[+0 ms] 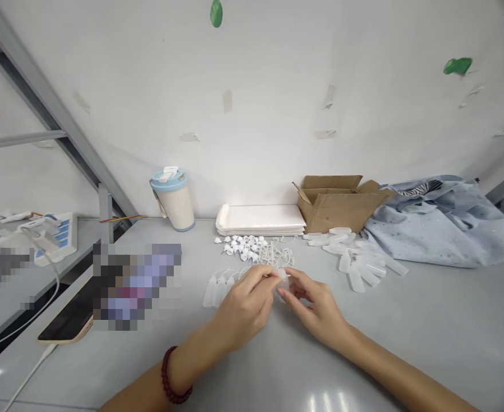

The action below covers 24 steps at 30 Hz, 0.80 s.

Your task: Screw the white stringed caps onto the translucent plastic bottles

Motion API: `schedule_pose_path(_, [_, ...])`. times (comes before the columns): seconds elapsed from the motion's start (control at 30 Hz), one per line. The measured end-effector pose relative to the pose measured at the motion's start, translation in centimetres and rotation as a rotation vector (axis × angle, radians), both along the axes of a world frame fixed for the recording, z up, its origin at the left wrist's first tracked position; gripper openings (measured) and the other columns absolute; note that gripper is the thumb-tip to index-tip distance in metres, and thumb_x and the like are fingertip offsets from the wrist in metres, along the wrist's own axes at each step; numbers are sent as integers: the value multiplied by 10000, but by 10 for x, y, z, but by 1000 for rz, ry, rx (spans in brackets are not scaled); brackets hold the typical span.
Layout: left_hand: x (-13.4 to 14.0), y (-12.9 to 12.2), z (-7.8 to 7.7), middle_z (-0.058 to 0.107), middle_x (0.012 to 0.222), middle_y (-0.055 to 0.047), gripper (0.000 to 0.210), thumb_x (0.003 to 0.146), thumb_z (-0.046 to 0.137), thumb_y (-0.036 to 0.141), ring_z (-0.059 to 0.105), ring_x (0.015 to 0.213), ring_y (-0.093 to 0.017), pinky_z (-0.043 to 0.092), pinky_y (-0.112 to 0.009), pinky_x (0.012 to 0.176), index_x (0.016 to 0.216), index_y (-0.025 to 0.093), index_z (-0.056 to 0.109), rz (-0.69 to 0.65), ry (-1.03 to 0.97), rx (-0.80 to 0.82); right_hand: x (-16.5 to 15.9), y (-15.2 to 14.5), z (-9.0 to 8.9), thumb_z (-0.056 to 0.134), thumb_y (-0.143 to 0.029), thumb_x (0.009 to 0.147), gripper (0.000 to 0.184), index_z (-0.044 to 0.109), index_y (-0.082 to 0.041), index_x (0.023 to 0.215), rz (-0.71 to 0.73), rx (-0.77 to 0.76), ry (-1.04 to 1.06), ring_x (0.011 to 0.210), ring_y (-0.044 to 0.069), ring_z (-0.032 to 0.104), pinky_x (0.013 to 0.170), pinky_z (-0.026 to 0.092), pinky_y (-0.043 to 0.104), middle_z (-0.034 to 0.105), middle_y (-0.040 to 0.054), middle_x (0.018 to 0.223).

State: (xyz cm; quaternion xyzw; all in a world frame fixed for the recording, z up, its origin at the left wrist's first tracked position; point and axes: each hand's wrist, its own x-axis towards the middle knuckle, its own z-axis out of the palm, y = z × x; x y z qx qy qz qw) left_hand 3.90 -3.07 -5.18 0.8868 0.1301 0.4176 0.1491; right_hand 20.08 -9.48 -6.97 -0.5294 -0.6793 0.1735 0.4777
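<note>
Both hands meet over the middle of the table, holding a small translucent plastic sleeve (283, 280) between them. My left hand (245, 306), with a dark red bead bracelet (171, 377) at the wrist, pinches its upper part. The thumb and fingers of my right hand (321, 309) close on its right side. Beside my left hand lies a row of translucent tags (211, 290) with thin loops, partly covered by that hand. Just beyond are small white caps (241, 247) and a heap of pale cord loops (273, 253). Several loose clear sleeves (363, 264) are spread to the right.
White padded envelopes (263, 217) and an open cardboard box (342, 203) stand against the wall. A blue cloth bundle (441, 229) sits at right. At left are a cup (174, 200), a phone (69, 315) with a cable and a power strip (58, 237).
</note>
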Motion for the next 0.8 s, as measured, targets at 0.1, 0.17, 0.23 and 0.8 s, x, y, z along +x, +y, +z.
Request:
schedule_pose_path(0.1, [-2,1,4,564,956,-90,263,858,402,18,546,897,-184,503,-334,764,1025,156,553,17,52,5,-1,1,1,501,-306,879,261,506,-157,1093,-1,-82,99,481,100,507,460,435,215,545,-29,623])
schedule_pose_path(0.17, [-3,1,8,565,989,-99,264,855,420,36,540,929,-196,497,-359,791,1053,156,545,28,57,5,-1,1,4,507,-341,874,263,516,-161,1067,14,-149,158,479,104,514,465,440,223,541,-34,608])
schedule_pose_path(0.23, [-4,1,13,558,1072,-121,291,848,454,64,524,1004,-219,482,-397,853,1119,149,514,8,89,22,-1,1,6,511,-365,871,272,525,-166,1056,40,-216,220,479,105,519,471,445,227,540,-36,604])
schedule_pose_path(0.8, [-14,12,16,588,1088,-84,308,758,646,169,487,1020,-247,464,-421,870,1054,164,563,30,453,-46,-3,2,8,453,-320,910,281,619,-161,1071,143,-451,129,462,100,495,470,402,220,546,-34,572])
